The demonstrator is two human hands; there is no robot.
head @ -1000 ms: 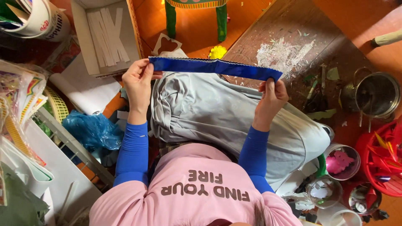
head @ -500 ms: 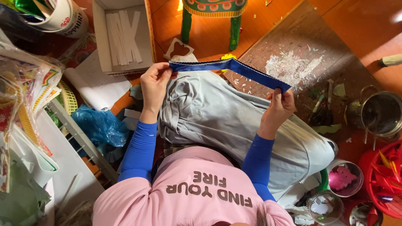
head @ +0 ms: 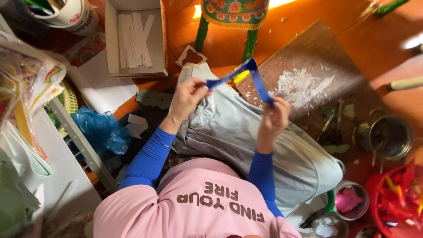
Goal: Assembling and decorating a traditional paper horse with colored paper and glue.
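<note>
A grey cloth (head: 246, 141) lies spread over the lap, and above it the blue paper strip (head: 253, 75) is bent into a peak. The left hand (head: 187, 94) pinches one end tight, the right hand (head: 274, 115) grips the other. I'd say the bend will come out clean if both pinches stay firm and the ends close in evenly, so the paper curves rather than creases. A cardboard box (head: 112, 39) holds white paper strips (head: 134, 39). The metal pot (head: 390, 136) looks empty, though it's dim. A small bowl (head: 350, 200) holds something pink.
</note>
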